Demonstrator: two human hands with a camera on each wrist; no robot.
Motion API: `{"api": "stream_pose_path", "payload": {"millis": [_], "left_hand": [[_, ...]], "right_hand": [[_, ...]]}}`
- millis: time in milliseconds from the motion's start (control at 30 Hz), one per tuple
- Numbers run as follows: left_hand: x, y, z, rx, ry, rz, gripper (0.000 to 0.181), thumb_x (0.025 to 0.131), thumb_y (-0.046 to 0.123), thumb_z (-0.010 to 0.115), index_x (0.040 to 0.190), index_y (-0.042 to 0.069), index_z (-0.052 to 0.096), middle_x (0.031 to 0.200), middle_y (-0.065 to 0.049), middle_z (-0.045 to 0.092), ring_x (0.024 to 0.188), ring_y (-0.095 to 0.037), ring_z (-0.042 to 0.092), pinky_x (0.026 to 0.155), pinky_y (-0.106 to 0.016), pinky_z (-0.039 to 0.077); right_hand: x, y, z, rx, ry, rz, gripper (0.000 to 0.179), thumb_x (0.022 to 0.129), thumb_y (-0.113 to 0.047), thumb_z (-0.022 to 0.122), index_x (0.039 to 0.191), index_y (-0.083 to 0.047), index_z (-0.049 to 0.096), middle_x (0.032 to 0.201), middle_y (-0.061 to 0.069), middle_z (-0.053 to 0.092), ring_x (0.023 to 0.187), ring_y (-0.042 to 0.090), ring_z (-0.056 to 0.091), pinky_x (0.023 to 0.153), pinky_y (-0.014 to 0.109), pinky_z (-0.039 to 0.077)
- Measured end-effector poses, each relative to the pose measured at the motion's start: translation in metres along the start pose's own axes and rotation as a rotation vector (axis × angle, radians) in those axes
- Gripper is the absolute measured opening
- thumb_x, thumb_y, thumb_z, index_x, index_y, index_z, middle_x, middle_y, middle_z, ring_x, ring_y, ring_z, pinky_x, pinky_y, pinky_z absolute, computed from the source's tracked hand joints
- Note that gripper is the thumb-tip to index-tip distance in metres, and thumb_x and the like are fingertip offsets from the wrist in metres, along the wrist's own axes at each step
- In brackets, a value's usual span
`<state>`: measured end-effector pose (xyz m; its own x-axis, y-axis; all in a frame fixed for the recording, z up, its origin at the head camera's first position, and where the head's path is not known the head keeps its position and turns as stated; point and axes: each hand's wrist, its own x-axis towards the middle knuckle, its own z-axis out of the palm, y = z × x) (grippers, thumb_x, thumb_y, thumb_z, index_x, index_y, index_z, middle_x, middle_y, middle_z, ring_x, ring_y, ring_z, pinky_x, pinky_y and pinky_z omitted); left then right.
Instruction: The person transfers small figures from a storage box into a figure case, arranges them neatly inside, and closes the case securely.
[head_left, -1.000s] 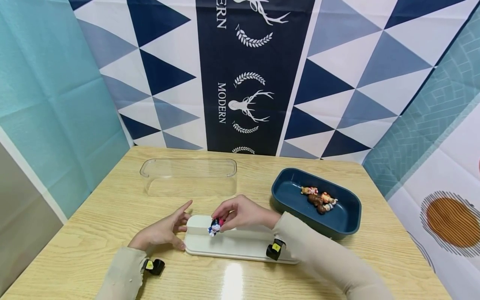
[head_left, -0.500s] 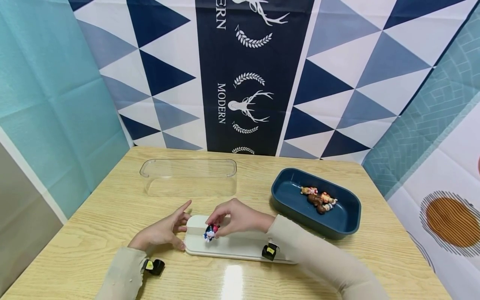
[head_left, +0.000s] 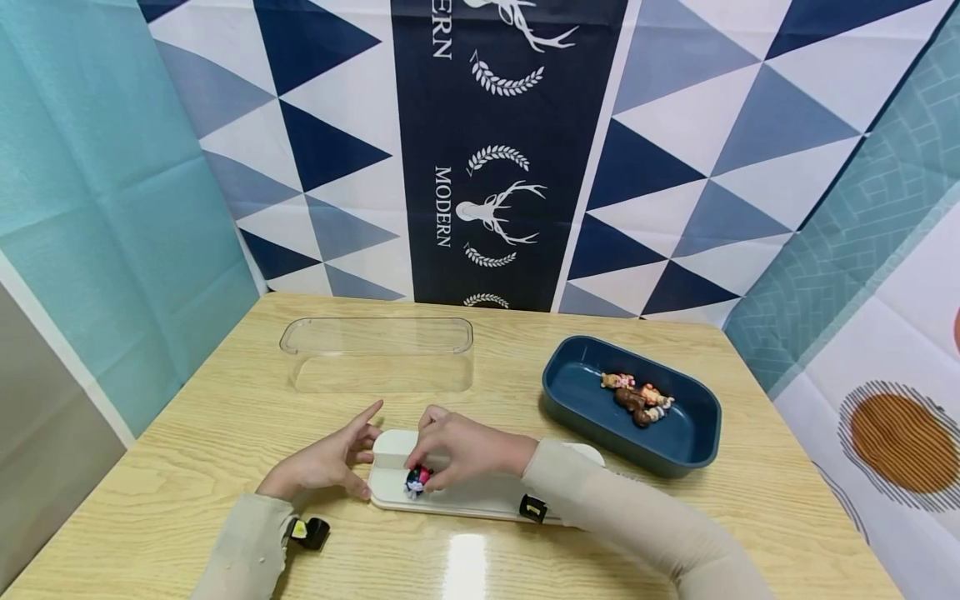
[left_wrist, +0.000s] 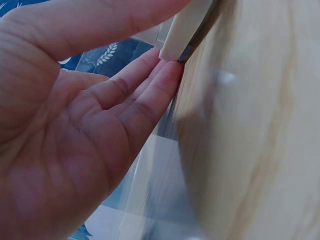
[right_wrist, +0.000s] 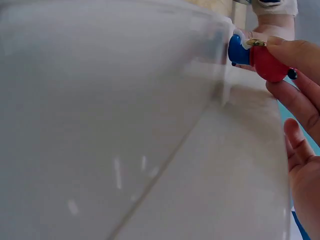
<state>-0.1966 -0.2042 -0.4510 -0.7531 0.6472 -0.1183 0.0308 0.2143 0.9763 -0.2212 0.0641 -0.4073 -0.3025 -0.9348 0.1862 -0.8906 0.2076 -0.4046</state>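
Observation:
In the head view, my right hand (head_left: 468,454) pinches a small toy figure (head_left: 417,480) between thumb and fingers, low over the left end of a white stepped display base (head_left: 487,496). The right wrist view shows the toy figure's blue part (right_wrist: 239,50) and round red part, with fingertips (right_wrist: 282,47) on the red. Whether the figure touches the base is unclear. My left hand (head_left: 327,461) holds the base's left end, thumb at the front and fingers behind. Its fingertips (left_wrist: 170,75) touch the edge of the base (left_wrist: 182,30) in the left wrist view.
A clear plastic cover (head_left: 382,375) stands at the back left of the wooden table (head_left: 187,492). To the right is a dark blue bin (head_left: 693,446) with several small figures (head_left: 637,398) inside. Patterned cloth hangs behind the table.
My right hand has moved the toy figure a little left and down towards the front of the base. The left hand has stayed at the base's left end.

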Motion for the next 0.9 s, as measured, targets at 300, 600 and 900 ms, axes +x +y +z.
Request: {"api": "stream_pose_path", "payload": {"millis": [300,600,900], "left_hand": [[0.0014,0.0008,0.0,0.02,0.003,-0.005,0.129,0.067,-0.023,0.074,0.155,0.002,-0.017,0.134,-0.027,0.043,0.126,-0.05,0.046,0.103,-0.043,0.05],[-0.0004,0.0,0.0017,0.013,-0.008,-0.011,0.129,0.068,-0.021,0.075,0.154,0.001,-0.018,0.135,-0.028,0.042,0.128,-0.05,0.044,0.106,-0.041,0.047],[-0.0002,-0.0006,-0.0001,0.024,-0.008,-0.001,0.128,0.068,-0.02,0.075,0.154,0.0,-0.017,0.133,-0.025,0.044,0.127,-0.05,0.045,0.106,-0.039,0.047]], "right_hand": [[0.0,-0.0006,-0.0005,-0.119,0.01,-0.041,0.03,0.078,-0.022,0.085,0.106,-0.014,0.078,0.105,-0.004,0.057,0.098,0.012,0.04,0.088,0.016,0.039],[0.0014,-0.0031,-0.0046,-0.257,-0.038,-0.036,0.029,0.082,-0.028,0.079,0.109,-0.017,0.076,0.112,-0.001,0.057,0.104,0.014,0.044,0.092,0.017,0.041],[0.0024,-0.0047,-0.0074,-0.354,-0.048,-0.086,0.031,0.084,-0.03,0.078,0.113,-0.019,0.075,0.113,-0.002,0.061,0.101,0.013,0.046,0.089,0.016,0.043]]}}
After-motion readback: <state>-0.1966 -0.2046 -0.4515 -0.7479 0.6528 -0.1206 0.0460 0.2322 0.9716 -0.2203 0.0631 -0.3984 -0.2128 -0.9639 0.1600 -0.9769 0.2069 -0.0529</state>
